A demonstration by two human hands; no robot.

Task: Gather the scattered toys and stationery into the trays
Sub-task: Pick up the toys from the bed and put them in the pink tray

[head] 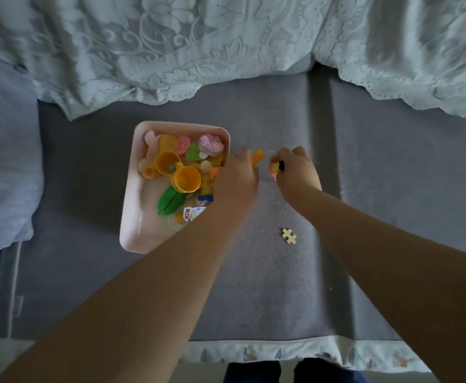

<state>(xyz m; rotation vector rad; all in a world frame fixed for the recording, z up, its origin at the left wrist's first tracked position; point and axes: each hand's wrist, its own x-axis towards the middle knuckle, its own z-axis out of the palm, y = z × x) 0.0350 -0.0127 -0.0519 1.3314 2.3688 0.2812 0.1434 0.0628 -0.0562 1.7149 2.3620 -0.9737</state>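
Note:
A pale pink tray lies on the grey bed surface, filled with several toys: yellow cups, a green leaf, a pink flower and stickers. My left hand hovers at the tray's right edge and grips an orange toy that pokes out beyond the fingers. Just to the right, my right hand pinches a small yellow, pink and black toy. A beige puzzle piece lies alone on the bed below my right hand.
A crumpled pale lace blanket covers the far part of the bed. A light pillow sits at the left. The bed's near edge with a patterned trim runs along the bottom.

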